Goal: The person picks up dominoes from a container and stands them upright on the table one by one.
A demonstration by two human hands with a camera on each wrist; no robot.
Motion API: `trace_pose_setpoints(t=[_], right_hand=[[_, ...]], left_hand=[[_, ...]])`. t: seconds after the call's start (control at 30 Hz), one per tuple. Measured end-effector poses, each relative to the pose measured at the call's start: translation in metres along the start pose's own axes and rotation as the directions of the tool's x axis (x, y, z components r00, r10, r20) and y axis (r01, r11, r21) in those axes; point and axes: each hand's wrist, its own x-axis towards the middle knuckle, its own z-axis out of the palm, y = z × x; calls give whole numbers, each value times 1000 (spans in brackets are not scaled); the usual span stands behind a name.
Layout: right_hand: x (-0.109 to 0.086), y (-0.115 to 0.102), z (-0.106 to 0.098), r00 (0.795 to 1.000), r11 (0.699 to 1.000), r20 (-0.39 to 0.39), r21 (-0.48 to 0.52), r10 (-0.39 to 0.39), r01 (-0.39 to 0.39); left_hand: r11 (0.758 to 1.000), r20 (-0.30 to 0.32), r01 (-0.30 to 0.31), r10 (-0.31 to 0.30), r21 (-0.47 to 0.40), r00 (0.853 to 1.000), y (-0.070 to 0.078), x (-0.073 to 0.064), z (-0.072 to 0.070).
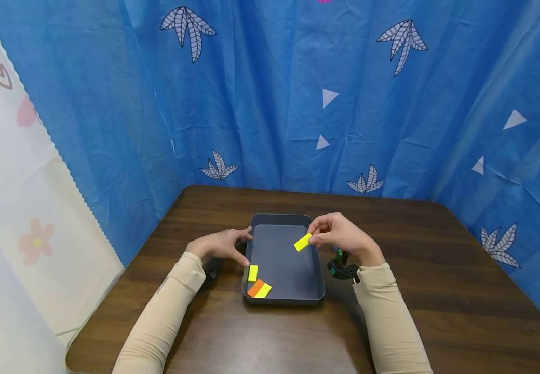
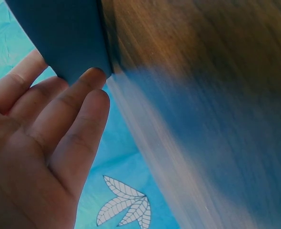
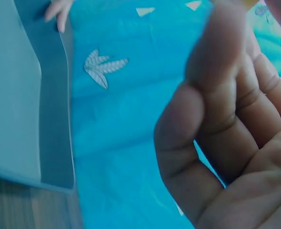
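A dark grey rectangular tray [image 1: 281, 300] lies on the table. My right hand [image 1: 342, 236] pinches a yellow rectangular block [image 1: 302, 242] between thumb and fingers over the tray's right side. In the right wrist view, the curled fingers [image 3: 216, 95] hide most of that block. My left hand [image 1: 223, 245] rests against the tray's left wall with fingers spread. The left wrist view has its straight fingertips [image 2: 94, 76] at the tray's outer side. In the tray's near left corner sit a yellow block [image 1: 253, 274], an orange piece [image 1: 255, 288] and another yellow piece [image 1: 263, 290] side by side.
The brown wooden table [image 1: 419, 291] extends on both sides of the tray. A blue curtain [image 1: 270, 104] with leaf prints hangs behind it, and a white curtain [image 1: 31, 208] hangs at the left. Dark wrist gear [image 1: 342, 269] sits under the right wrist.
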Motion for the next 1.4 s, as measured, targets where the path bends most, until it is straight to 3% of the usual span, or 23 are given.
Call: trace_pose_setpoints(t=[0.3, 0.47, 0.97, 1.2, 1.4], right_hand=[[-17, 9, -21, 996, 996, -32, -14, -84, 83], [-27, 12, -32, 994, 996, -68, -13, -88, 88], [-53, 27, -58, 985, 997, -171, -70, 18, -30], [-60, 39, -65, 971, 978, -220, -165, 91, -129], [-64, 50, -68, 966, 971, -222, -168, 131, -170]], left_hand=[[1000, -4, 5, -5, -18, 1000, 0, -1, 1], [999, -1, 16, -16, -48, 1000, 0, 0, 2], [999, -4, 34, -34, -41, 999, 3, -1, 3], [999, -4, 31, -32, -44, 999, 2, 1, 2], [998, -2, 41, -41, -55, 999, 3, 2, 1]])
